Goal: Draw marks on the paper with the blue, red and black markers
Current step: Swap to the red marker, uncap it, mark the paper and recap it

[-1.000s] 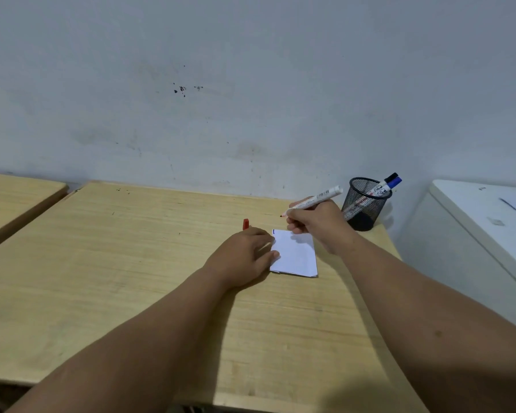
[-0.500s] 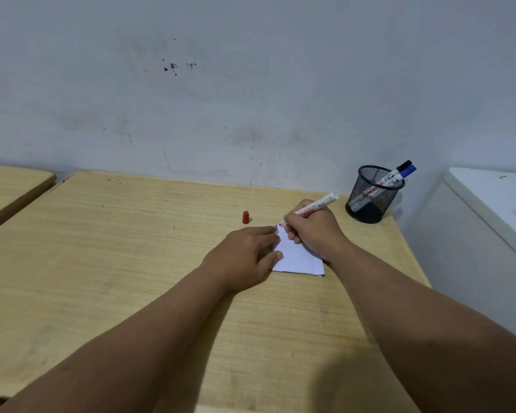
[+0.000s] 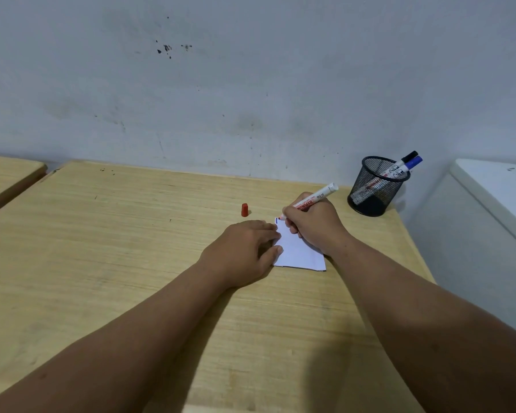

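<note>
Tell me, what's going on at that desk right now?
Right hand grips red marker, tip at paper. Left hand pins paper. Nothing in the way.

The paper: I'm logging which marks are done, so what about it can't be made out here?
Head view:
- Paper: left edge under the left hand, far right part under the right hand.
- Red marker tip: contact too small to judge.
- Blue mark: partly visible only.

Bare room w/ grey wall, wood desks

Wall point(image 3: 251, 84) fills upper half, scuffed, dark specks upper left-centre. Light wood desk point(image 3: 102, 263) across the lower frame; 2nd desk point(image 3: 9, 174) at left edge, just beside it. White cabinet point(image 3: 489, 204) at right edge. Light even, soft shadows.
</note>
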